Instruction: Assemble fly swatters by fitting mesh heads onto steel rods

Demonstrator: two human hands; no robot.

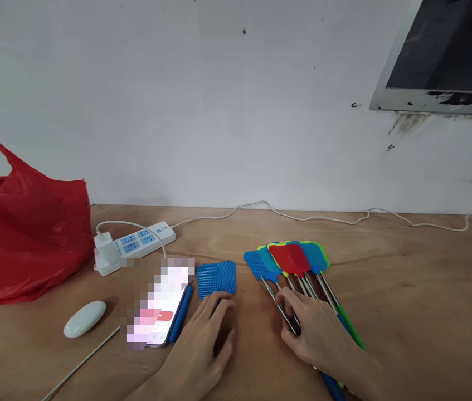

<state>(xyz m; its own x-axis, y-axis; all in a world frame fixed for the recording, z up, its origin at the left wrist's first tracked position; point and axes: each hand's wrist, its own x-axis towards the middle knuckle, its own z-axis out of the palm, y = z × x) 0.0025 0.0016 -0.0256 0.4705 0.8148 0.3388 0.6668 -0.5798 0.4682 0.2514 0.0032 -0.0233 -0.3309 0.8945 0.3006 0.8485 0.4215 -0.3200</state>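
Note:
A blue fly swatter head with a mesh face lies flat on the table. My left hand rests at its lower edge; the bent fingertips touch it while the thumb stands apart, and the head's neck is hidden beneath the fingers. To the right, my right hand is closed around a thin metal rod, whose upper tip reaches over the mesh of a blue swatter. Around and under that hand spreads a fan of fly swatters, with a red head on top and blue and yellow-green ones about it.
A lit phone, partly blurred out, lies left of my left hand beside a blue rod-shaped handle. Farther left are a white oval object, a white power strip and a red plastic bag. A white cable runs along the wall.

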